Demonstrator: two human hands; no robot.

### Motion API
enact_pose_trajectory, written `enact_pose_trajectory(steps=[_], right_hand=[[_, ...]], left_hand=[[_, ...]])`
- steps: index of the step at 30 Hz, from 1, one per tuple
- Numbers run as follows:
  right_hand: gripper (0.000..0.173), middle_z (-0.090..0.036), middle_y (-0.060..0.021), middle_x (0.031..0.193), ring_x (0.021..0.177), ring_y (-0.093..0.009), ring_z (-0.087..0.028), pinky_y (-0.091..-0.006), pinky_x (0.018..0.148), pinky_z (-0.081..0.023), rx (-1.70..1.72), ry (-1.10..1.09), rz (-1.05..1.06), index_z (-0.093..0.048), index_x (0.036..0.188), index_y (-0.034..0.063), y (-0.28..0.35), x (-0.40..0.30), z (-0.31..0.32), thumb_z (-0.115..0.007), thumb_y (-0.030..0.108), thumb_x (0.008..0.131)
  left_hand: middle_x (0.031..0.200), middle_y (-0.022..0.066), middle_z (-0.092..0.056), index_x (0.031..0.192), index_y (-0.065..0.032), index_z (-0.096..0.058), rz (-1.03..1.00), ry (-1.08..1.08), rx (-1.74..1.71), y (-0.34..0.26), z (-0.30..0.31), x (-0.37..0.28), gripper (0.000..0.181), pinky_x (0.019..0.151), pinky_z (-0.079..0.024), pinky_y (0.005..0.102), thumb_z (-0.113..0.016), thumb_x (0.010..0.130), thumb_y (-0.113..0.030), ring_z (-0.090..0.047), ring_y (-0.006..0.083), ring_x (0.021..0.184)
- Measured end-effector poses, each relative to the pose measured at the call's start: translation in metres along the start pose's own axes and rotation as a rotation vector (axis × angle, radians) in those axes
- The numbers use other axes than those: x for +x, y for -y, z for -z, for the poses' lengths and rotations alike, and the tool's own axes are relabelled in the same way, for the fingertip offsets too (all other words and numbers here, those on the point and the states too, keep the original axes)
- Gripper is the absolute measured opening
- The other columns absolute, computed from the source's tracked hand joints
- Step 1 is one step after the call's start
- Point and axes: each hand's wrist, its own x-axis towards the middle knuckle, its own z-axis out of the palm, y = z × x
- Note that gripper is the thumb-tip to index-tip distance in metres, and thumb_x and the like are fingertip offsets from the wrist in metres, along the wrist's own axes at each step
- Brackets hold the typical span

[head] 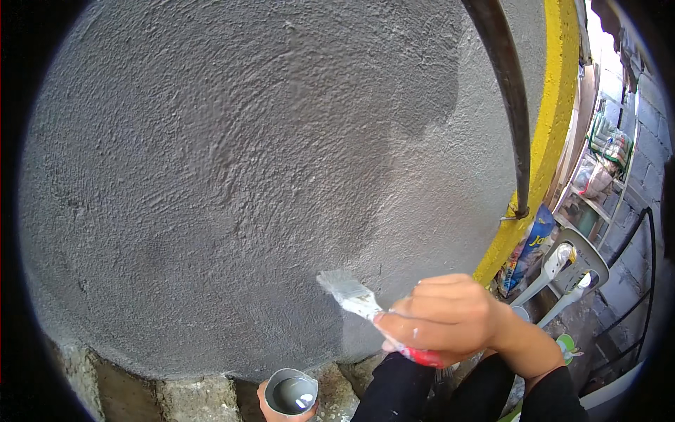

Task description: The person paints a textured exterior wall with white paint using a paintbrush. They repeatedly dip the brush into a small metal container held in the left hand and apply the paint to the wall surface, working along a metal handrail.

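My right hand (pixel 448 316) grips a paintbrush (pixel 361 301) by its handle, whose end is red. White and grey paint smears the brush, and its bristles are at the grey plastered wall (pixel 211 184); whether they touch cannot be told. Around the bristles the coat changes from darker grey on the left to a paler, smoother grey on the right. Low in the view, my left hand (pixel 265 409) holds a small cup (pixel 289 372) with an uneven rim. Grey liquid paint (pixel 285 395) lies inside it.
A dark metal pipe (pixel 509 68) runs down before the wall's yellow edge (pixel 556 95). On the right stand a grey plastic stool (pixel 572 264), a blue printed bag (pixel 535 237), a loaded rack (pixel 606 211) and a green container (pixel 566 343). Rough concrete blocks (pixel 198 395) line the wall's foot.
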Motion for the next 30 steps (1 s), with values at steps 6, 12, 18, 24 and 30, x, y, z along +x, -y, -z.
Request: enact_pose_trajectory(steps=[6, 12, 18, 24, 30], right_hand=[[0.029, -0.066, -0.0071, 0.077, 0.058, -0.018, -0.061, -0.0298, 0.05, -0.048, -0.283, -0.211, 0.184, -0.073, 0.1, 0.0001, -0.034, 0.047, 0.031, -0.08, 0.013, 0.075], [0.032, -0.07, -0.0082, 0.083, 0.064, -0.02, -0.068, -0.0313, 0.053, -0.054, -0.4, -0.358, 0.198, -0.072, 0.105, 0.0033, -0.018, 0.057, 0.048, -0.083, 0.023, 0.082], [0.028, -0.066, -0.0069, 0.091, 0.064, -0.014, -0.06, -0.0271, 0.053, -0.048, -0.28, -0.137, 0.165, -0.072, 0.1, 0.0002, -0.025, 0.003, 0.006, -0.076, 0.008, 0.073], [0.029, -0.065, -0.0052, 0.091, 0.065, -0.013, -0.061, -0.0265, 0.054, -0.05, -0.213, -0.159, 0.082, -0.072, 0.102, 0.0022, -0.001, -0.02, 0.006, -0.078, 0.009, 0.075], [0.029, -0.065, -0.0049, 0.094, 0.069, -0.014, -0.062, -0.0267, 0.058, -0.051, -0.254, -0.118, 0.06, -0.072, 0.104, 0.0036, -0.02, -0.026, 0.005, -0.077, 0.01, 0.076]], left_hand=[[0.118, 0.0151, -0.069, 0.126, 0.0006, -0.059, 0.097, 0.09, 0.0, -0.018, -0.007, 0.006, 0.076, 0.099, -0.052, 0.0413, -0.096, 0.06, -0.009, -0.066, 0.0263, 0.109], [0.119, 0.0153, -0.068, 0.127, 0.001, -0.057, 0.056, 0.008, -0.046, -0.007, -0.002, -0.005, 0.079, 0.1, -0.051, 0.0408, -0.096, 0.06, -0.009, -0.066, 0.026, 0.109], [0.119, 0.0154, -0.068, 0.129, 0.0017, -0.056, 0.053, 0.141, 0.06, 0.016, 0.007, -0.004, 0.081, 0.099, -0.052, 0.0399, -0.095, 0.059, -0.007, -0.066, 0.0251, 0.109], [0.117, 0.0148, -0.069, 0.124, 0.002, -0.06, 0.064, 0.065, -0.047, -0.005, -0.003, 0.0, 0.073, 0.098, -0.052, 0.0396, -0.094, 0.06, -0.005, -0.067, 0.025, 0.108], [0.116, 0.0147, -0.069, 0.124, 0.0012, -0.06, -0.004, 0.056, 0.077, 0.003, -0.004, -0.003, 0.071, 0.097, -0.052, 0.0398, -0.094, 0.061, -0.005, -0.067, 0.0251, 0.107]])
